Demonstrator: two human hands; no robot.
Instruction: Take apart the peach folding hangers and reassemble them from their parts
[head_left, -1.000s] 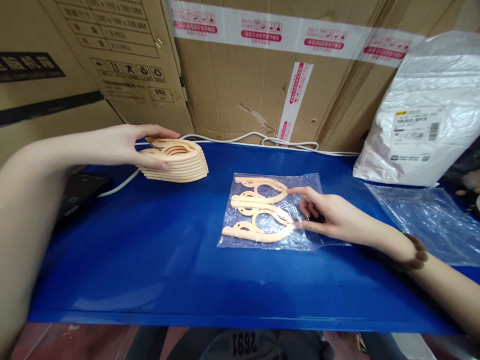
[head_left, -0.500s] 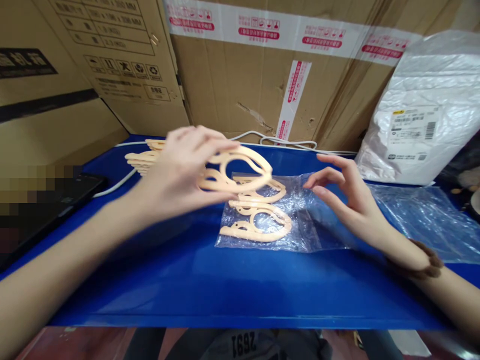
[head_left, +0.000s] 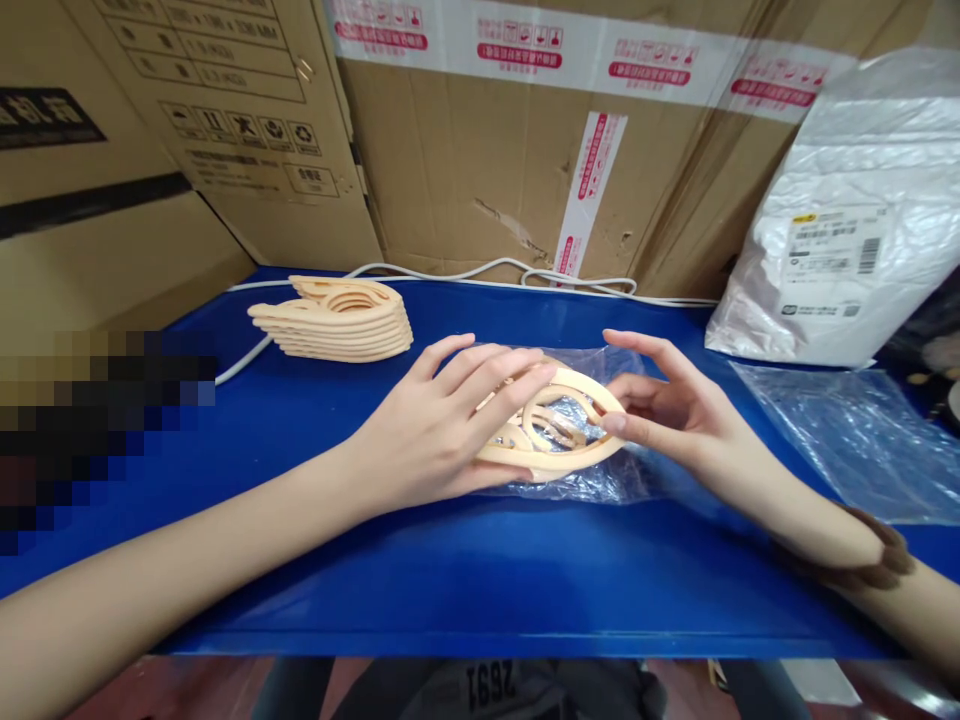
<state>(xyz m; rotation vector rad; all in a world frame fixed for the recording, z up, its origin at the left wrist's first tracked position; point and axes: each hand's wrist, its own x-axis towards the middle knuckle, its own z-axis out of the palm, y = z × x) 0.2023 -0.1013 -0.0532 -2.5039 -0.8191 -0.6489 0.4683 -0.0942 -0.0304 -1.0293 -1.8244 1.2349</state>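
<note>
My left hand (head_left: 457, 425) is closed over the left part of a beige plastic folding hanger (head_left: 577, 462), folded into an oval. At its rounded right end, my right hand (head_left: 675, 405) pinches the rim between thumb and fingers, the index finger raised. The hanger is above a clear plastic bag (head_left: 630, 490) on the blue table. More beige hanger parts show through its opening, mostly covered by my hand and the held one. To the left, a neat stack of similar folded hangers (head_left: 341, 330) lies untouched.
Large cardboard boxes (head_left: 465, 150) wall off the back and left of the blue table (head_left: 450, 580). A white cable (head_left: 420, 272) runs along the back. At right stand a white mailing bag (head_left: 817, 250) and, before it, a flat clear bag (head_left: 847, 440).
My left hand has carried the folding hanger from near the stack rightward and down over the clear bag. My right hand, formerly apart from it, now grips its right end.
</note>
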